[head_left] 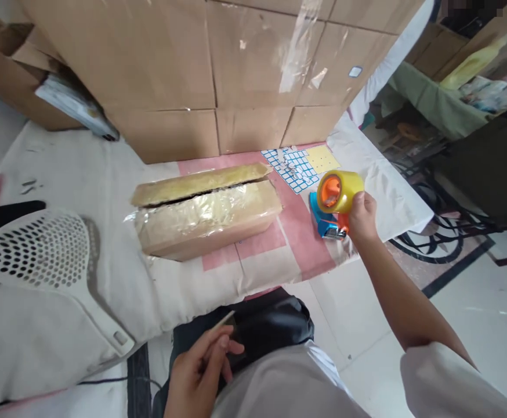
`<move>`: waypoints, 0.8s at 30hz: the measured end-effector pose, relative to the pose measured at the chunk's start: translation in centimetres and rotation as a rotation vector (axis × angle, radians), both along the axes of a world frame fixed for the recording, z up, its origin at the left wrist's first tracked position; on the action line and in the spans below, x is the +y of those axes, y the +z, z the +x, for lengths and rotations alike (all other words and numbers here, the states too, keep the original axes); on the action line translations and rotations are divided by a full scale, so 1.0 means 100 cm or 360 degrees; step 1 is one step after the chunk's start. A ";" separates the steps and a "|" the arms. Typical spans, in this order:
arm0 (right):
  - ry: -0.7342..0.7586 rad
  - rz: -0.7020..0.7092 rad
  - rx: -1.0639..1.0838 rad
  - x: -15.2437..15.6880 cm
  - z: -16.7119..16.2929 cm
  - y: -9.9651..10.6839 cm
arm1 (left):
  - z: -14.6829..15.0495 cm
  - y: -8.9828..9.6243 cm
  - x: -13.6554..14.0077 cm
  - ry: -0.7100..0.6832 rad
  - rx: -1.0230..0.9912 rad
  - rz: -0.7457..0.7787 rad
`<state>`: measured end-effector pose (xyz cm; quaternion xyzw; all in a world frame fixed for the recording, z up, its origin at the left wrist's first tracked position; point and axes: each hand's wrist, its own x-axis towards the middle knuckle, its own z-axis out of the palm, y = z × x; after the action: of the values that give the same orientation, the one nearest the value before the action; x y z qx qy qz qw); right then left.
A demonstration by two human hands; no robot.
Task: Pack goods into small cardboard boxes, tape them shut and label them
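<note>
Head view: a tape dispenser [334, 206], blue and orange with a yellowish roll, is gripped by the right hand [362, 217] at the right edge of the cloth-covered surface [83, 168], the fingers closed around its handle. A long cardboard box [207, 212], wrapped in clear tape, is laid on the surface to the left of the dispenser, well apart from it. A thin strip [223, 320] is pinched between thumb and fingers of the left hand [201, 371], held low near the lap. Sheets of blue and yellow stickers [303, 165] are seen just behind the dispenser. A white perforated scoop [40, 249] is placed at the left, and large cartons [218, 69] are stacked at the back.
</note>
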<state>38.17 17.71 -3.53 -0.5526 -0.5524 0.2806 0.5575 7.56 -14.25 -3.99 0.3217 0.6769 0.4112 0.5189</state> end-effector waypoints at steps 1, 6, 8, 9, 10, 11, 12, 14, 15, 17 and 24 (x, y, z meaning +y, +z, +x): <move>0.0069 -0.0044 -0.0005 0.007 0.000 -0.005 | -0.003 0.002 -0.002 0.0120 -0.0102 -0.0082; 0.0228 -0.0036 0.0018 -0.013 0.012 -0.013 | -0.016 0.011 -0.009 0.0431 -0.0346 -0.0177; 0.0172 0.0162 0.0049 -0.042 0.012 -0.006 | -0.018 0.016 -0.007 0.0477 -0.0387 -0.0163; 0.0083 0.0306 0.0077 -0.060 0.008 -0.001 | -0.018 0.018 -0.006 0.0490 -0.0409 -0.0158; 0.0106 0.0347 0.0094 -0.081 0.000 0.003 | -0.018 0.019 -0.004 0.0486 -0.0435 -0.0151; 0.0279 0.0247 0.0071 -0.102 -0.012 0.008 | -0.017 0.021 -0.002 0.0472 -0.0456 -0.0147; 0.0475 0.0098 0.0035 -0.124 -0.029 0.013 | -0.016 0.022 0.000 0.0452 -0.0472 -0.0144; 0.0916 -0.0202 -0.0060 -0.163 -0.073 0.020 | -0.014 0.024 0.004 0.0360 -0.0475 -0.0107; 0.1161 -0.0234 -0.0094 -0.178 -0.096 0.023 | -0.012 0.025 0.004 0.0262 -0.0427 -0.0062; 0.1556 -0.0268 -0.0106 -0.196 -0.137 0.028 | -0.007 0.028 0.003 -0.0006 -0.0181 0.0102; 0.1978 0.0317 -0.0270 -0.195 -0.159 0.046 | 0.027 0.023 -0.024 -0.0101 -0.0036 0.0075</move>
<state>22.30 -1.79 1.06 -0.0946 -0.8357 0.4544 0.2936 10.26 -16.69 -1.73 0.3504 0.6505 0.4139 0.5317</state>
